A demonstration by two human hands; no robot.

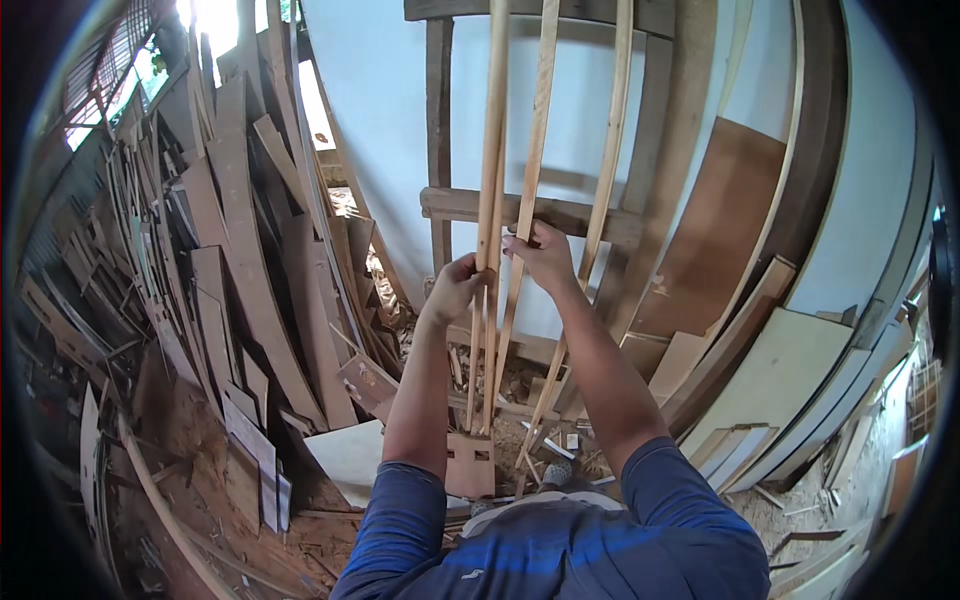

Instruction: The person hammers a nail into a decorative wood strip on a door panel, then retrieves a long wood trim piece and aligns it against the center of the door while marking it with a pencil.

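Long thin wooden strips stand upright in front of me, leaning on a dark timber frame [455, 205]. My left hand [458, 288] is closed around the left wooden strips [492, 140], which stand close together. A little higher and to the right, my right hand [545, 258] grips the middle wooden strip [538, 110] between thumb and fingers. Apart from both hands, the right wooden strip [606, 165] slants down past my right forearm. Low down, the left strips' lower ends come near a small board with cut-out slots [470, 465].
Many boards and offcuts [245, 230] lean in a dense stack on the left. Large pale panels [790, 370] and a brown board [715, 220] lean on the right. Wood scraps litter the floor [210, 450]. My shoe [557, 473] shows among them.
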